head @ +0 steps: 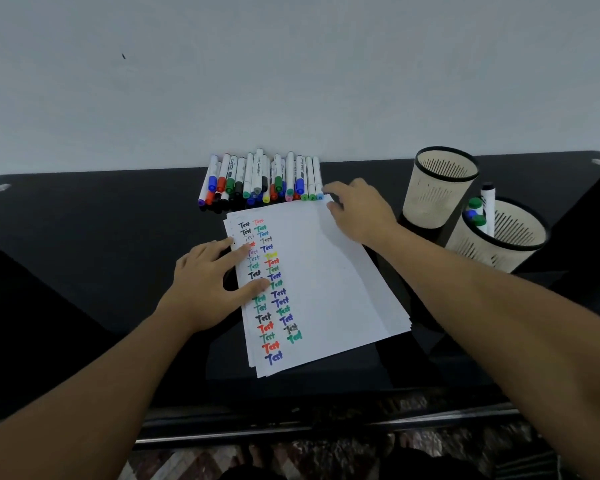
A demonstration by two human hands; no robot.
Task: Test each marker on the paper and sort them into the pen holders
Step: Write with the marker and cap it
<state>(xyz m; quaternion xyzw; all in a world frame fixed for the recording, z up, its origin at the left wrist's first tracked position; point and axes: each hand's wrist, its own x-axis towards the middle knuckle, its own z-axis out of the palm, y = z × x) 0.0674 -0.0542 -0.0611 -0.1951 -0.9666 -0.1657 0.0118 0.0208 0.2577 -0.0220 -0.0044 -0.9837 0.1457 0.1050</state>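
A stack of white paper point(329, 278) lies on the black desk, its top sheet covered with two columns of "Test" written in many colours. My left hand point(208, 282) presses flat on the paper's left edge with straight fingers. My right hand point(357, 209) reaches over the paper's top right corner, its fingertips at the right end of a row of several white markers point(260, 178) lying against the wall; it holds nothing. Two beige mesh pen holders stand at the right: the far holder point(440, 188) shows no markers, the near holder point(499, 237) holds several.
The black desk point(101, 220) runs along a plain pale wall. Its front edge lies below the paper, with patterned floor beneath. A dark object stands at the far right edge beside the near holder.
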